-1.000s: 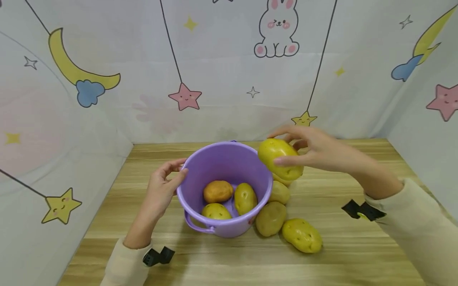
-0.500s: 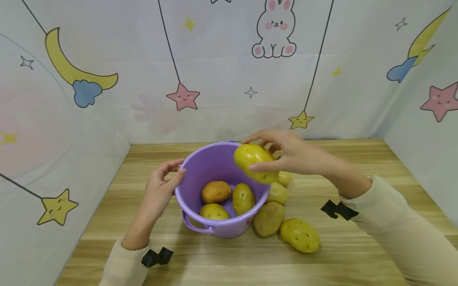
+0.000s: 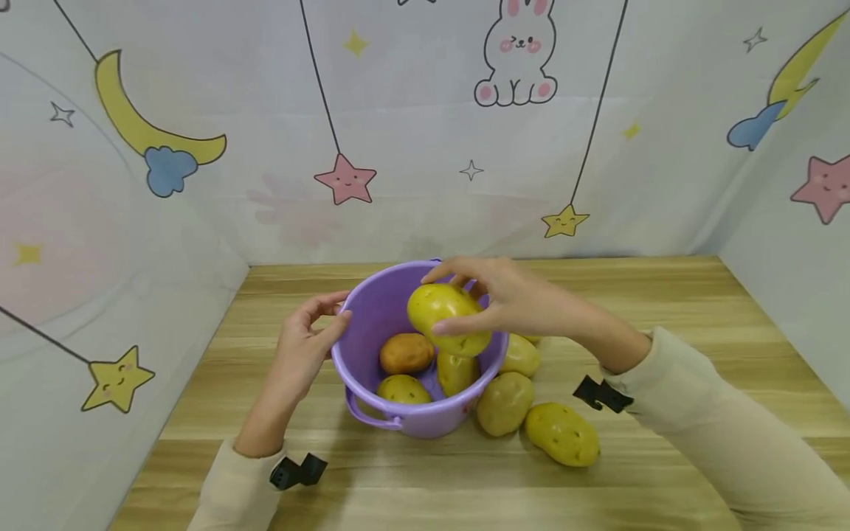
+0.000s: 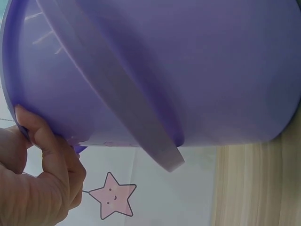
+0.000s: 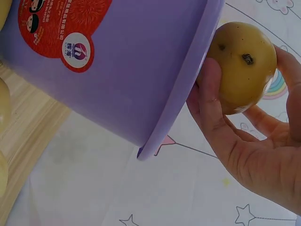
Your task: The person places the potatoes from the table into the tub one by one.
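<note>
A purple bucket (image 3: 425, 424) stands on the wooden table. My left hand (image 3: 308, 339) pinches its left rim between thumb and fingers; in the left wrist view that hand (image 4: 42, 174) grips the rim beside the hanging handle (image 4: 113, 89). Over the bucket's opening, my right hand (image 3: 514, 299) holds a yellow potato (image 3: 441, 313). The right wrist view has this potato (image 5: 244, 66) at the rim, thumb and fingers around it. Inside the bucket lie a brownish potato (image 3: 405, 354), a yellow potato (image 3: 403, 389) and another (image 3: 457, 375), partly hidden by the held one.
Right of the bucket, several potatoes lie on the table (image 3: 372, 494), among them a dull one (image 3: 506, 403) against the bucket and a yellow one (image 3: 563, 435) nearer the front. A white printed cloth (image 3: 412, 133) encloses the back and sides. A red label (image 5: 61, 23) marks the bucket.
My right hand has carried the potato leftward and slightly down, from beside the bucket's right rim to over its opening. The left hand keeps its hold on the rim.
</note>
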Demonstrator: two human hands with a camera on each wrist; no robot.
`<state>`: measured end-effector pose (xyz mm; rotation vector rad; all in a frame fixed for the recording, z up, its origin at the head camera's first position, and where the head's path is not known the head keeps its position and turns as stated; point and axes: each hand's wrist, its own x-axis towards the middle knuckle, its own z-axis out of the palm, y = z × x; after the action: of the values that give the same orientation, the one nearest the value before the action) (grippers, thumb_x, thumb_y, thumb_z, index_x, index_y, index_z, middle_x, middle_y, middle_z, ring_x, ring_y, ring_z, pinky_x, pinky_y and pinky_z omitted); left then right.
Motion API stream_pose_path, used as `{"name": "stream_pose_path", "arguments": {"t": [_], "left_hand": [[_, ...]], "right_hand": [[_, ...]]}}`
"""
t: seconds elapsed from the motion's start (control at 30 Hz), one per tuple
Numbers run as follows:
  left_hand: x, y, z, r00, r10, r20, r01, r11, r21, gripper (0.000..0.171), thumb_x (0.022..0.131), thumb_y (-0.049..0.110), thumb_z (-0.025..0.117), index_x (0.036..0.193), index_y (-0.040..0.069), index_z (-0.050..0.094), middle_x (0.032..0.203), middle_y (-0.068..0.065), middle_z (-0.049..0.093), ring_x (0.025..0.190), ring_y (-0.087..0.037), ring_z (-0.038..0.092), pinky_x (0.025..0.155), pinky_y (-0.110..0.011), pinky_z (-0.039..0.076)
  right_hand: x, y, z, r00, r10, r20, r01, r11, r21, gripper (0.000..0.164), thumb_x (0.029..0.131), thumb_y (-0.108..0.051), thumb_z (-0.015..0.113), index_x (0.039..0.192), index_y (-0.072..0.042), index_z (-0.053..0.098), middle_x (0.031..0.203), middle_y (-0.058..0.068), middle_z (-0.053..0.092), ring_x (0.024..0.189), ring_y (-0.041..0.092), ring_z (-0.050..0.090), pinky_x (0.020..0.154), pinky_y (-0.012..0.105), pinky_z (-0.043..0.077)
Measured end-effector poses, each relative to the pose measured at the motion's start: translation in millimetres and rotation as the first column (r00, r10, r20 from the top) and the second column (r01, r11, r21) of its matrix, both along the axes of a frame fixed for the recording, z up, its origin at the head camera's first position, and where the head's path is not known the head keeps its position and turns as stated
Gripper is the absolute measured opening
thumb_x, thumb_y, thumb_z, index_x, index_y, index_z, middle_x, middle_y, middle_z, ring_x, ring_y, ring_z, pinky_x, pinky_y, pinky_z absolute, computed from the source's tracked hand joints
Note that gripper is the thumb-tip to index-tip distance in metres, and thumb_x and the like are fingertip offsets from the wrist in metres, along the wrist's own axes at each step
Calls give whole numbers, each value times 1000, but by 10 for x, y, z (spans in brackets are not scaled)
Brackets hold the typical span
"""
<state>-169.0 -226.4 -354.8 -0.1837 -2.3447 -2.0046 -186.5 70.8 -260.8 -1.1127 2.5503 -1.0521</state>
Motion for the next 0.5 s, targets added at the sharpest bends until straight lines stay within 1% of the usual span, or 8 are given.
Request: {"name": "stream_pose_path", "arguments": {"t": [0.1, 0.3, 0.5], "left_hand": [[-4, 2, -7, 1000, -2, 6, 2, 1000, 2, 36, 100, 9, 61, 133, -4, 57, 110, -17, 51, 69, -20, 71, 59, -31, 63], [-6, -3, -9, 1000, 4, 3, -4, 1000, 2, 36, 100, 8, 61, 133, -3, 57, 109, -16, 51, 66, -19, 70, 57, -30, 62], [-9, 5, 2, 1000, 2, 4, -2, 1000, 3, 35, 100, 8, 60, 133, -3, 57, 108, -16, 51, 67, -18, 71, 58, -30, 63]], "right_hand": [[6, -33, -15, 1000, -1, -6, 1, 1000, 8, 51, 87, -38, 79, 131, -21, 60, 113, -3, 65, 100, 14, 61, 85, 31, 56], [22, -112, -20, 999, -30, -38, 31, 999, 13, 52, 86, -42, 78, 131, -21, 61, 111, -3, 65, 95, 15, 61, 80, 31, 57], [37, -140, -31, 998, -47, -33, 47, 999, 13, 51, 86, -43, 77, 129, -21, 61, 109, -2, 64, 93, 16, 60, 78, 32, 56]]}}
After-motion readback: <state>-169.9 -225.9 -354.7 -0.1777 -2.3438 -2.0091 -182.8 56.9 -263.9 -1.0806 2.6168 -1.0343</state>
